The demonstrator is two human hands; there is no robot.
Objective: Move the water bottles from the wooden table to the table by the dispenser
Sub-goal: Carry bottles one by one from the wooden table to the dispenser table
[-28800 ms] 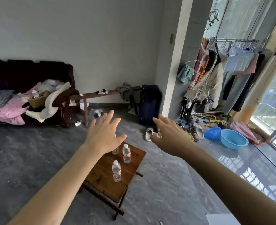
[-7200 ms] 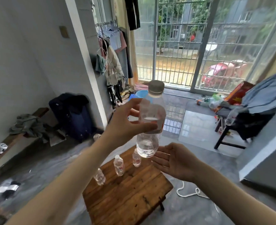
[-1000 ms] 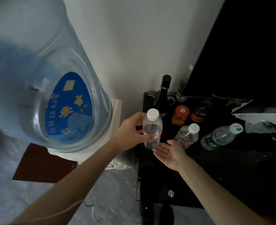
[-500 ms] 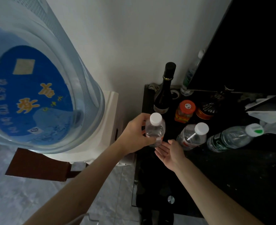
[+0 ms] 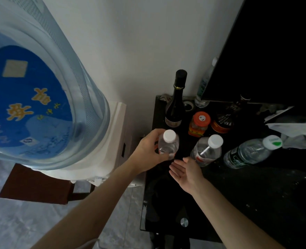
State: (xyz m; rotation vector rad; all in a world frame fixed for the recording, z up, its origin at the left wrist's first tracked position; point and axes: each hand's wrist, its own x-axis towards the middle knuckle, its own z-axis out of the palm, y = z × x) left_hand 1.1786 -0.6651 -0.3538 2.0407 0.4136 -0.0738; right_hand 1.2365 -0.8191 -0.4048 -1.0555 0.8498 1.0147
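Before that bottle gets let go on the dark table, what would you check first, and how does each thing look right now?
1. Grip: left hand wraps the water bottle: ok.
2. Bottle upright, white cap on top: ok.
3. Bottle base resting on the black table: cannot tell, the hand hides it.
4. Landing spot clear: ok; the wine bottle stands behind it and the second water bottle to the right, with gaps.
5. Right hand open, palm up, beside the bottle and holding nothing: ok.
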